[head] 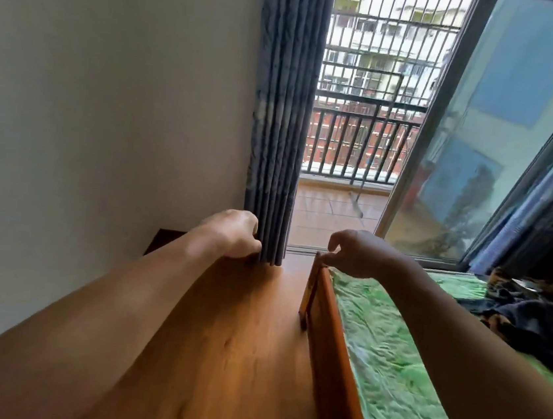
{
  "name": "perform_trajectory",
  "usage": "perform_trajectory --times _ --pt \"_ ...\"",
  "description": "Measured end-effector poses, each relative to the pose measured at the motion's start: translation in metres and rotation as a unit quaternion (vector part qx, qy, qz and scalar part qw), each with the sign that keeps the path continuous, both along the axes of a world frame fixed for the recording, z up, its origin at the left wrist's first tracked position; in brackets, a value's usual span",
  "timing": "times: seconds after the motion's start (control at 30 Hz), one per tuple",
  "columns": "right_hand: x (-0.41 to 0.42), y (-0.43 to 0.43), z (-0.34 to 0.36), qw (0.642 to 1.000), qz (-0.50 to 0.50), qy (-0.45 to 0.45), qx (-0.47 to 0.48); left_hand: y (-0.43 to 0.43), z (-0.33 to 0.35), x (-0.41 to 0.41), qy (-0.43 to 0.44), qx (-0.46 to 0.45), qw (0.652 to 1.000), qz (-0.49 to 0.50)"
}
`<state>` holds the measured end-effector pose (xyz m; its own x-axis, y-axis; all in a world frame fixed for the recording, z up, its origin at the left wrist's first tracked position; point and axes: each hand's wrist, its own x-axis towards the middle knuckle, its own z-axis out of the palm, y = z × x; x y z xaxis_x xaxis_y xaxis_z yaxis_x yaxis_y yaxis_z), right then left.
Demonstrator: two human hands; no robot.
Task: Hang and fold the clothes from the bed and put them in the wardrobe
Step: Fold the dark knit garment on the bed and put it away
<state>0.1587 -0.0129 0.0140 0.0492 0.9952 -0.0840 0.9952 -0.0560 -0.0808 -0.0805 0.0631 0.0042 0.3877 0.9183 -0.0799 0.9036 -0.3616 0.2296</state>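
The clothes, a dark crumpled heap with orange-brown patches, lie on the bed near its far right edge, on a green sheet that is wrinkled all over. Both bare arms reach forward, well short of that heap.

The left hand is out over the wooden floor, with its knuckles against the bottom folds of a grey-blue curtain. Its fingers are curled under, out of sight, so I cannot tell whether they hold a fold or only touch it.

The right hand is at the bed's far left corner, just above the wooden frame. Its fingers are loosely curled, the forefinger arched over the thumb with a gap between the tips (nothing shows in that gap), and the thumb tip sits right at the corner post.

Beside the curtain stands a plain white wall. Past the curtain a tiled balcony with a dark railing is in view, and a glass door leans across the upper right.
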Motion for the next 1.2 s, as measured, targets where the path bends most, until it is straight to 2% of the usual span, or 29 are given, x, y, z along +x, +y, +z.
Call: perform_trajectory --times 0.37,0.6,0.77,0.93,1.2 --pt "0.063 0.218 0.012 0.99 -0.138 0.035 -0.008 0.257 0.03 0.076 0.018 0.022 0.993 -0.115" --pt "0.156 0.343 0.0 0.978 -0.198 0.038 -0.044 0.403 0.015 0.193 0.022 0.028 0.985 -0.17" --pt "0.24 0.442 -0.001 0.973 -0.214 0.059 -0.058 0.499 0.01 0.282 0.016 0.01 0.985 -0.174" --pt "0.308 0.531 0.013 0.972 -0.223 0.041 -0.052 0.587 0.022 0.356 0.041 0.026 0.981 -0.19" --pt "0.412 0.623 0.004 0.953 -0.293 0.045 -0.063 0.716 0.013 0.486 0.053 0.041 0.969 -0.238"
